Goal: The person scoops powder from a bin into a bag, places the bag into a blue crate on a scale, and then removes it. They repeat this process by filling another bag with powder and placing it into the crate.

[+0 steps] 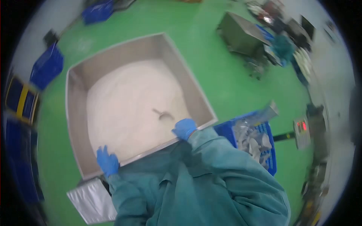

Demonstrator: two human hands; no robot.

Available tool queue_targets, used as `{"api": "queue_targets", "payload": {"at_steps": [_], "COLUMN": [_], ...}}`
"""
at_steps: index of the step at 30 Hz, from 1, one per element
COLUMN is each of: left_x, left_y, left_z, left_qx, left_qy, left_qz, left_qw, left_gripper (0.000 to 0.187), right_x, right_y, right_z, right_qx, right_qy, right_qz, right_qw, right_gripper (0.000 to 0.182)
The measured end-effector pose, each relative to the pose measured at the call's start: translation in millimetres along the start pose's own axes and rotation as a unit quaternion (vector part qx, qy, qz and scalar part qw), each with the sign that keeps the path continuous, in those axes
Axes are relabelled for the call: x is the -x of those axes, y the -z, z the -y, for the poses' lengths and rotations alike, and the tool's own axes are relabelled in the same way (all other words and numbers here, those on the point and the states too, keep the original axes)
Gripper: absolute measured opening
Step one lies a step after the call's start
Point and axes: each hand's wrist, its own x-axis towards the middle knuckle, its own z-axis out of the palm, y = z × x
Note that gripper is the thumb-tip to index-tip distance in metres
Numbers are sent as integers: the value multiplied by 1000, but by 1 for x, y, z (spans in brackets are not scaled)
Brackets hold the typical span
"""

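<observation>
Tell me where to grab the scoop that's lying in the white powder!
Probably by the scoop's thin handle, coming down from above. The handle points away from the right hand, toward the far left, and looks free to pinch. The curved end seems partly sunk in the powder, though blur hides details.

Single head cam, wide fisheye, pitched steeply down and forward. Wearer's green gown fills bottom centre; metal bin close, left of centre; floor beyond.
</observation>
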Motion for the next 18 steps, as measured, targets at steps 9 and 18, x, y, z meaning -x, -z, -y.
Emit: {"api": "queue_targets", "payload": {"at_steps": [9, 18], "left_x": [-25, -28], "left_y": [29, 27], "left_z": [-36, -38], "left_qx": [131, 157], "left_qy": [162, 192], "left_qz": [149, 117], "left_qw": [967, 962], "left_gripper": [21, 17], "right_x": [-135, -166], "right_y": [-81, -248], "right_z": [-48, 45], "right_qx": [44, -65], "right_qy": [82, 420], "right_qz": [233, 269], "right_qw": [968, 864], "right_gripper": [53, 49]}}
